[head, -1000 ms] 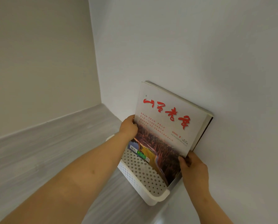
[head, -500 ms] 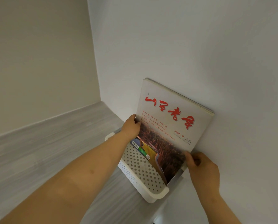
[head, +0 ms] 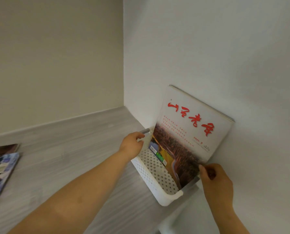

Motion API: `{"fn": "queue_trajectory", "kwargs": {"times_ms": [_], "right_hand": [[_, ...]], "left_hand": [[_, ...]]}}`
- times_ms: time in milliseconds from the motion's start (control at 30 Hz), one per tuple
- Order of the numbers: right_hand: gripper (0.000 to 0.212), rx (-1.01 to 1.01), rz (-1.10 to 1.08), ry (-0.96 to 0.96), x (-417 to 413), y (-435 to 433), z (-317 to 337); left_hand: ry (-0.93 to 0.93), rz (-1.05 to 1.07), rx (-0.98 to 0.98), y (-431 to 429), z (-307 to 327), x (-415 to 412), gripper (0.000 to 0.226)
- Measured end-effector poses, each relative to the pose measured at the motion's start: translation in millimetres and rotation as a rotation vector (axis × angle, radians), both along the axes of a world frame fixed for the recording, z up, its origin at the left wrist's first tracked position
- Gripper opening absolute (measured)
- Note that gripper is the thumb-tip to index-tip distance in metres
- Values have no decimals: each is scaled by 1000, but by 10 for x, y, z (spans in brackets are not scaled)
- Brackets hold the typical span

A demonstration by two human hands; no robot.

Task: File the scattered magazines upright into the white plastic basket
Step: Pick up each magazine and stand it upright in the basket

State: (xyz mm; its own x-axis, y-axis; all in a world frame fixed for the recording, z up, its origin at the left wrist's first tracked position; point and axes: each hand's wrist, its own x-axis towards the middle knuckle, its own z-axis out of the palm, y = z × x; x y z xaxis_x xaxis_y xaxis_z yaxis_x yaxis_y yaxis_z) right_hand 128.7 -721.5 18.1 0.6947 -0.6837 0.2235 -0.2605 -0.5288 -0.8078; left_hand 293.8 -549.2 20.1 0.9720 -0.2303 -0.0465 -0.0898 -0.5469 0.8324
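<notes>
A stack of magazines (head: 191, 125) with a white cover and red lettering stands upright in the white perforated plastic basket (head: 167, 200), leaning back on the right wall. My left hand (head: 132, 144) is curled around the basket's far end wall, just left of the cover's edge. My right hand (head: 215, 181) pinches the lower right corner of the front magazine at the basket's near end. The bottom of the stack is hidden inside the basket.
The basket sits on a grey wood-grain surface (head: 73, 149) in a corner between two pale walls. Two more magazines (head: 2, 166) lie flat at the far left, partly cut off by the frame edge.
My left hand has slipped off the magazine's left edge onto the basket's end wall. My right hand stays at the lower right corner. The view has swung left, bringing the flat magazines into sight.
</notes>
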Motion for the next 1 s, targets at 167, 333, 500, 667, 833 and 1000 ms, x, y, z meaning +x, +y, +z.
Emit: {"fn": "queue_trajectory", "kwargs": {"times_ms": [167,333,500,667,833,1000], "right_hand": [[9,15,35,6,-28,42,-15],[10,35,24,6,-20,42,-42],[12,55,24,79,25,21,-120],[12,42,28,89,64,-11,-157],[30,-38,9,7,79,50,-128],[34,-41,130,-73,159,332,-22]], "left_hand": [[-98,32,76,76,-75,-85,32],[-41,45,202,134,-120,-120,55],[79,99,57,94,-81,-114,66],[73,99,35,82,-102,-58,65],[43,156,50,173,-125,-87,50],[5,271,11,557,-119,-211,31]]}}
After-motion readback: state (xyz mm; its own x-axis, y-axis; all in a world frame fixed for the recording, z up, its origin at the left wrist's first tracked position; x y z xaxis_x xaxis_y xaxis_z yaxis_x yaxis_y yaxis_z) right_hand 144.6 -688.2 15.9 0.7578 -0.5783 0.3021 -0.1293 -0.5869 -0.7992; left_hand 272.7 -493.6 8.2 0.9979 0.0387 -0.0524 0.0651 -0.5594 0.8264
